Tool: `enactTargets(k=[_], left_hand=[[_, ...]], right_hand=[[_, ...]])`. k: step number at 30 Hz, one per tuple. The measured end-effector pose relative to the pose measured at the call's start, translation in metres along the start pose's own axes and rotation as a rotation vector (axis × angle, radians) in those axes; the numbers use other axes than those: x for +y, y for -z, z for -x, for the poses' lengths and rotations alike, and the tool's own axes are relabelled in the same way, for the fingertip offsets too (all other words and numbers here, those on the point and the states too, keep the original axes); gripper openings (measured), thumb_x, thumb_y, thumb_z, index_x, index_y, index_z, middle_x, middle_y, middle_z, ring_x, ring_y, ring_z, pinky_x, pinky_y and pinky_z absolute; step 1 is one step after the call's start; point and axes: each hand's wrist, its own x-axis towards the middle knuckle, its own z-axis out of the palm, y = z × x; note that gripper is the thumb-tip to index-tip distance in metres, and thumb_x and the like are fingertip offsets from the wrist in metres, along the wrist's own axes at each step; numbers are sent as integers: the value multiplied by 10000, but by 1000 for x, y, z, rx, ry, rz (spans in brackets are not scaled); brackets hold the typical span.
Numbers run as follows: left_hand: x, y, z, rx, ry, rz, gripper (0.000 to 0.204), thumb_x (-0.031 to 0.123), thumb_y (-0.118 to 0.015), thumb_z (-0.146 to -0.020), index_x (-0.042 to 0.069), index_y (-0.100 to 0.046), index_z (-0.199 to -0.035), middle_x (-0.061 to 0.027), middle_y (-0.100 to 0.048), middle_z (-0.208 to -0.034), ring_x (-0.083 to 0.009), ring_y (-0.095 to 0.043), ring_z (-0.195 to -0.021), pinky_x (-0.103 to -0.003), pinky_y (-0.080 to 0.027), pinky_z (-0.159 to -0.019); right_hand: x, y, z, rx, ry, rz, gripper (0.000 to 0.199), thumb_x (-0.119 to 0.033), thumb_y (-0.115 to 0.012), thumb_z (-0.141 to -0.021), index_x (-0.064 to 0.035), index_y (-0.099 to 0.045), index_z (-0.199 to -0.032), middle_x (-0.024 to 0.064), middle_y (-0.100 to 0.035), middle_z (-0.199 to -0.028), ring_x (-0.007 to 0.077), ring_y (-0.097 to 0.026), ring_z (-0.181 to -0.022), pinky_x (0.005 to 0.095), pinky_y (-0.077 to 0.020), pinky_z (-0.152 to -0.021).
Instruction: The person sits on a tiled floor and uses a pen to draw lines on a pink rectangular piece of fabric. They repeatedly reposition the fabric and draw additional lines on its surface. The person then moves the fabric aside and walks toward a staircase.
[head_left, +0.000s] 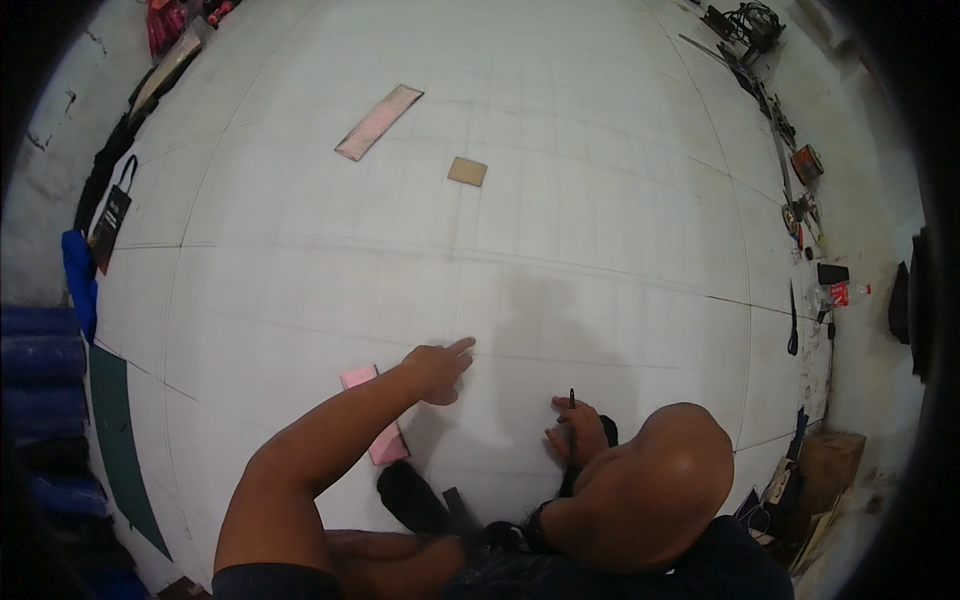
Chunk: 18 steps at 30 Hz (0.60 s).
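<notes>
My left hand [438, 373] is over the white floor with its index finger stretched forward and the other fingers partly bent. It holds nothing that I can see. Beneath my left forearm lies a pink strip [388, 446], its middle hidden by the arm. My right hand [584, 434] rests low beside my bent knee, fingers spread, with a dark pen [572, 397] sticking up between them. Farther off, a longer pale pink strip [380, 122] with dark edges lies at a slant. To its right is a small tan rectangular card [467, 172].
My black-socked foot [412, 498] is next to the near strip. Along the left edge are blue rolls [45, 358], a green sheet [125, 440] and a black bag [112, 225]. Cables [752, 28], a bottle [838, 294] and a brown box [835, 458] line the right wall.
</notes>
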Motion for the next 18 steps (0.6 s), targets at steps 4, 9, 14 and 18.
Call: enactTargets(k=[4, 9, 14, 18], left_hand=[[-21, 9, 17, 92, 89, 102, 626, 206, -690, -794, 34, -534, -1376, -171, -181, -1697, -348, -656, -1172, -479, -558, -929], [-52, 4, 36, -95, 166, 22, 610, 207, -682, -792, 22, -535, -1355, -186, -142, -1704, -363, -639, -1214, -481, -556, -936], [-61, -3, 31, 58, 117, 71, 566, 215, -684, -796, 17, -544, -1308, -189, -146, -1701, -365, -643, -1211, -479, -555, -943], [-78, 4, 43, 145, 272, 116, 531, 232, -678, -809, 21, -550, -1279, -193, -157, -1697, -368, -653, -1194, -484, -551, -953]], right_hand=[[10, 0, 1, 9, 21, 8, 326, -130, -803, -808, -56, -589, -1042, 167, -646, -1324, 376, -590, -1225, 464, -459, -1027], [10, 1, -3, 8, 52, 35, 318, -131, -805, -795, -52, -597, -1021, 162, -661, -1282, 375, -595, -1207, 461, -464, -1019], [7, 2, -4, -3, 38, 61, 306, -131, -809, -780, -49, -593, -981, 169, -662, -1260, 380, -599, -1197, 463, -474, -1004], [1, 4, -4, -31, -29, 44, 302, -129, -809, -780, -49, -586, -967, 174, -664, -1243, 377, -607, -1184, 471, -476, -998]])
